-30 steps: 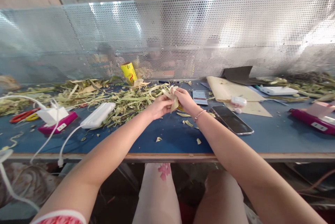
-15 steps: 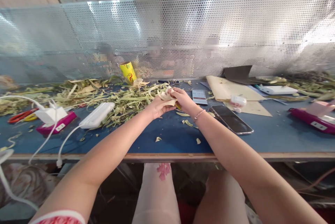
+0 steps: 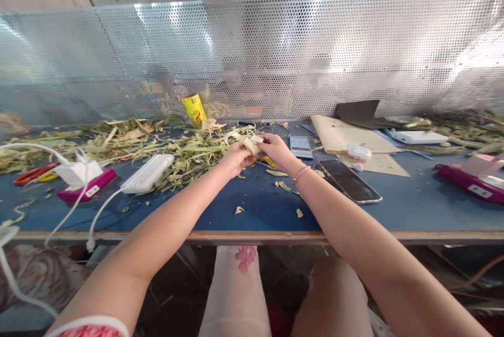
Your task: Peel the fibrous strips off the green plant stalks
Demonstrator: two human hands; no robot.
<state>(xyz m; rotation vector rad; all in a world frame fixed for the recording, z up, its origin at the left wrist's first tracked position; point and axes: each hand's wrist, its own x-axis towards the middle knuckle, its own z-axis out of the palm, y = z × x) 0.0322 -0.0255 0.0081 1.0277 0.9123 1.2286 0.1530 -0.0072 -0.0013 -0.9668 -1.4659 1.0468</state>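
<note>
My left hand (image 3: pixel 235 159) and my right hand (image 3: pixel 275 149) meet above the middle of the blue table (image 3: pixel 260 206). Both are closed on a pale yellowish leaf strip (image 3: pixel 249 143) folded between the fingertips. A bead bracelet circles my right wrist. Just beyond and left of the hands lies a heap of green and straw-coloured leaf strips (image 3: pixel 185 150). Small cut scraps (image 3: pixel 281 185) lie on the table under my right wrist.
A white power bank (image 3: pixel 146 172) with a cable, a white charger on a magenta box (image 3: pixel 84 182) and red scissors (image 3: pixel 33 173) lie left. A phone (image 3: pixel 348 179), a card (image 3: pixel 301 146), brown paper (image 3: pixel 346 140), a yellow roll (image 3: pixel 193 108), a perforated metal screen (image 3: pixel 275 48) behind.
The leaf strip hung down between my hands a second ago; it has since been folded up into a small bundle held at the fingertips. The hands stayed in the same spot.
</note>
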